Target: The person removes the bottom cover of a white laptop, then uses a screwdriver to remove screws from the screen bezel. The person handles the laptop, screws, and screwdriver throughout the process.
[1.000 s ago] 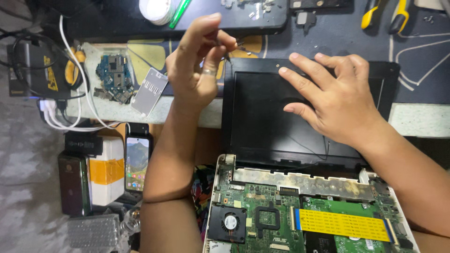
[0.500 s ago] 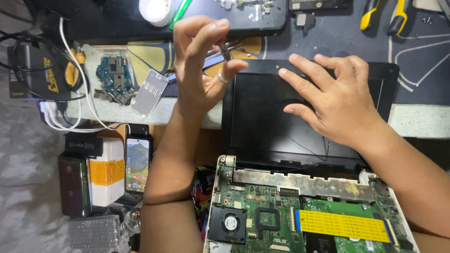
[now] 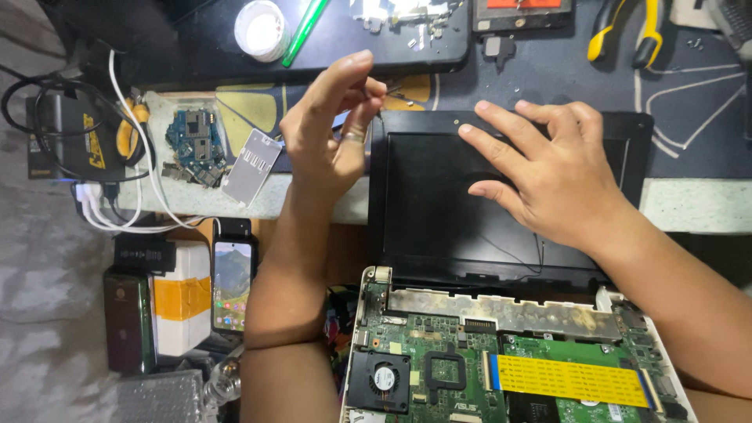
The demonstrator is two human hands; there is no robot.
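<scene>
Pressing my right hand (image 3: 552, 184) flat on the black laptop screen (image 3: 439, 211), fingers (image 3: 501, 125) spread open across its upper half and gripping nothing, I steady the panel where it lies tilted back over the edge of the surface (image 3: 689, 204). My left hand (image 3: 333, 133) is raised just left of the screen's top corner, thumb and forefinger pinched closed on a small metal part (image 3: 392, 90) too tiny to identify, the other fingers loosely curled, a ring on one of them. Directly below the screen sits the opened laptop base (image 3: 439, 360), its green circuit board bare, with a small round fan (image 3: 381, 378) at lower left and a yellow ribbon cable (image 3: 568, 380) to the right. Left of the screen, on the surface, lie a small blue circuit board (image 3: 194, 141) and a grey metal plate (image 3: 251, 164) beside it. Farther left of the screen, white cables (image 3: 125, 188) loop down off the surface. Below those, a phone (image 3: 233, 286) with a lit display stands near a white and orange box (image 3: 180, 298). Above the screen rest a white round container (image 3: 262, 30) and yellow-handled pliers (image 3: 623, 31).
</scene>
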